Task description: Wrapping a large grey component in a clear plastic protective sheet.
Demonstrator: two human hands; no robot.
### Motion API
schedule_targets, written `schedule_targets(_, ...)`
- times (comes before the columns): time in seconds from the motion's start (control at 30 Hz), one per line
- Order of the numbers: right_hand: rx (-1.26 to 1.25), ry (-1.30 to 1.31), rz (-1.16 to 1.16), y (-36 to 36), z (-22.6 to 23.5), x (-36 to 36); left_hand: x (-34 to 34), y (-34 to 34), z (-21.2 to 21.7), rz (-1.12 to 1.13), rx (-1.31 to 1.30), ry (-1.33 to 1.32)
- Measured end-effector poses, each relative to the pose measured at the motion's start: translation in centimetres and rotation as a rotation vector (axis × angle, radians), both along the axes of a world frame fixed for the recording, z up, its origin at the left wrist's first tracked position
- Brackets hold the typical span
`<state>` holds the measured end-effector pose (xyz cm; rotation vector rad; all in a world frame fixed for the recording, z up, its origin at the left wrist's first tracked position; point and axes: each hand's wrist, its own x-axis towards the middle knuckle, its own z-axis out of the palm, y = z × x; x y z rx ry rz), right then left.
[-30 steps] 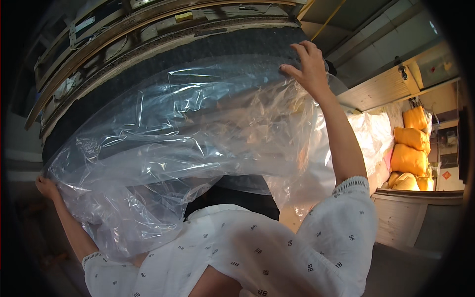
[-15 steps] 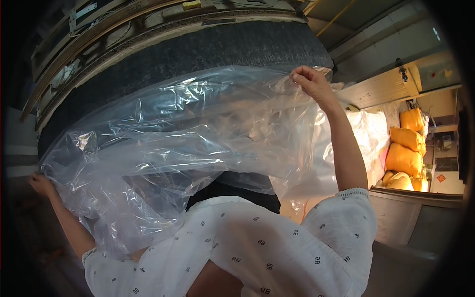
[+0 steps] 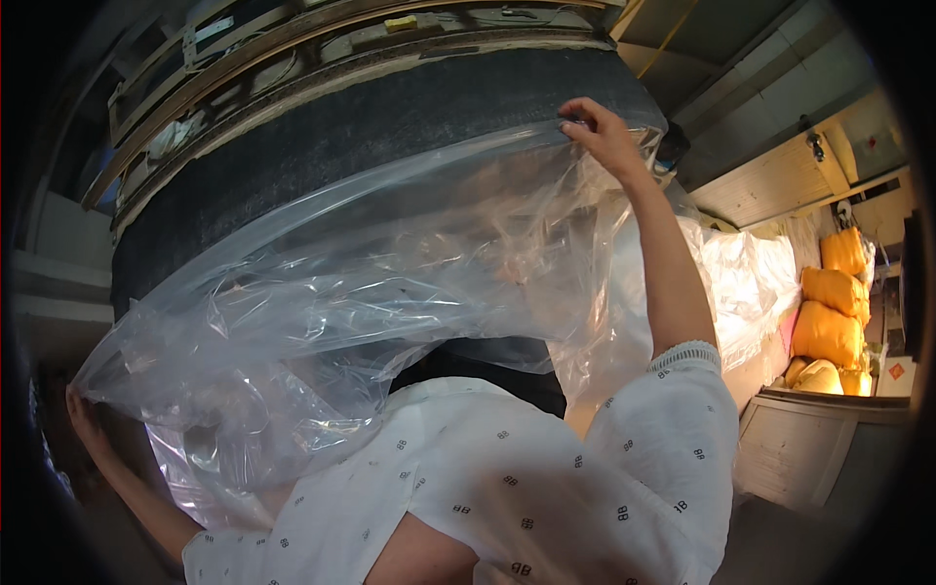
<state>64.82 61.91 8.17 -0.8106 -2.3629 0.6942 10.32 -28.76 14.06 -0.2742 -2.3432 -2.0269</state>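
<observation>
Clear plastic in your fingertips: your right hand (image 3: 606, 138) looks pinched on the far edge of the sheet (image 3: 390, 302), your left hand (image 3: 86, 419) closed on its left end. Honestly it looks super light, floppy and kinda slippery, so I'd hold it by the edges; thin film might tear. It's spread over the near part of the dark table (image 3: 292, 161). Your room is the strip beyond, up to the wooden rails (image 3: 229, 76).

Left hand (image 3: 84, 413) and right hand (image 3: 604, 136) pinching edge of clear plastic sheet (image 3: 390, 302), dark work surface (image 3: 390, 122) beyond
</observation>
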Motion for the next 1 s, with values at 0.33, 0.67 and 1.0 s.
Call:
schedule_targets(0.33,-0.604,0.828,0.014,16.7,17.3,-1.6,0.4,22.6,3.3,0.053,0.339,0.138)
schedule_targets(0.67,-0.117,0.495,-0.153,17.6,-4.2,-6.7,-2.2,35.7,-9.2,0.431,0.082,0.273)
schedule_targets(1.0,0.074,0.242,-0.219,23.3,-4.1,-7.9,-5.2,40.3,-7.3,0.358,-0.227,0.275)
